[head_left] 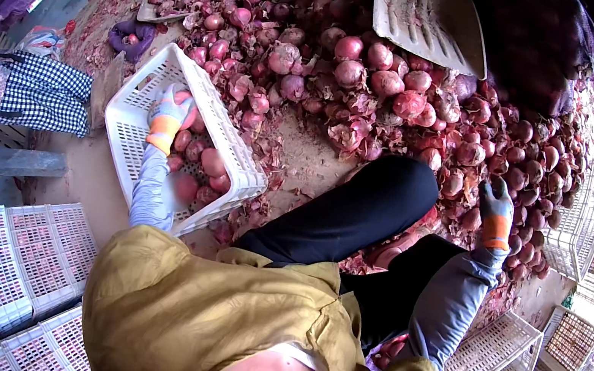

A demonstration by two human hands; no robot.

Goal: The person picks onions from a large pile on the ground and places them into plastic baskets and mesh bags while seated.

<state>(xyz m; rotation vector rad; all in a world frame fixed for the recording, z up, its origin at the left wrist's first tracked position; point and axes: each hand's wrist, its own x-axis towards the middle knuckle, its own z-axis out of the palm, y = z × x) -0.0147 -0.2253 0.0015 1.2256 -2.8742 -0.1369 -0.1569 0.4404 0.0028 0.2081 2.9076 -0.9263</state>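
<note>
Inside a white crate (245, 184) on the floor (69, 194), at the person's left, the left hand (169, 116) is lowered, its fingers curled against a red onion; whether the onion is firmly gripped cannot be told. Well apart from it, the right hand (495, 209) is held at the right edge of a heap (409, 104) of onions, fingers bent and close to them; how far it is opened, and whether anything is grasped, cannot be made out. Both hands are covered by grey gloves with orange cuffs. In the tilted-looking crate, a loose layer of onions (213, 163) is held toward the near end, and its plastic walls are pierced by slots. More pale slatted crates are stacked at the lower left (26, 252) and the lower right (491, 353). Onions and scraps are carried by a small scoop (156, 5) near the heap's left edge, while a larger, ribbed scoop (432, 23), dusty and beige, is rested on the heap. The onions are rounded, purplish red, and partly wrapped in dry, flaking skins. At the left, a checked cloth (45, 94) in dark and white is seen.
</note>
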